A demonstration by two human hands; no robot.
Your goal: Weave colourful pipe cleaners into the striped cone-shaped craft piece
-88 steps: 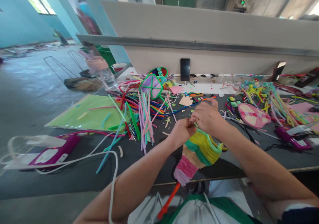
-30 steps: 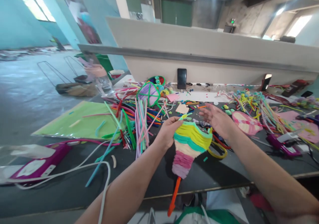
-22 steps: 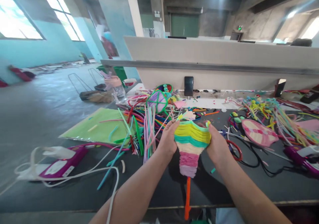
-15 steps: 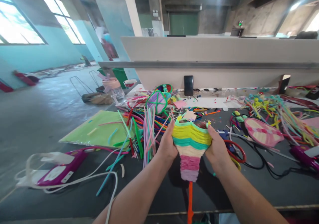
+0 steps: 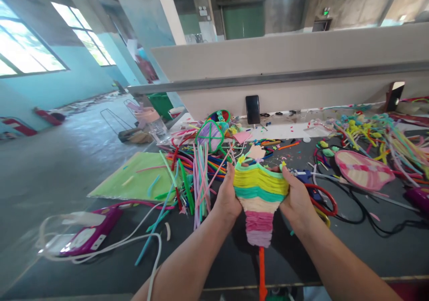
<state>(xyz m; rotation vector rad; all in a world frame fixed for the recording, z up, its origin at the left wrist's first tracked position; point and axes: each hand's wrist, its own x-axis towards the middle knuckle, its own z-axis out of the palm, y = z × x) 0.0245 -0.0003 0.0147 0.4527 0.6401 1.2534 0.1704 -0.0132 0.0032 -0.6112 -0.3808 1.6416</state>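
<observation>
A fan-shaped piece (image 5: 258, 194) woven from fuzzy pipe cleaners hangs upright above the dark table (image 5: 208, 252). Its bands run yellow, green, cream and pink from top to bottom, and an orange stem (image 5: 261, 272) points down from its tip. My left hand (image 5: 229, 194) grips its left edge with the thumb in front. My right hand (image 5: 296, 199) holds the right edge the same way. Both sets of fingers are behind the piece and mostly hidden.
Loose coloured pipe cleaners (image 5: 194, 169) lie in a heap left of my hands, by a green sheet (image 5: 134, 180). A pink glue gun (image 5: 90, 234) with white cord sits far left. A pink oval woven piece (image 5: 363, 171), a green round one (image 5: 209, 133), a phone (image 5: 253, 109).
My right hand, which was open and away from the piece a second ago, has closed on its right edge. Both hands have lifted the piece upright and the view has tilted up.
</observation>
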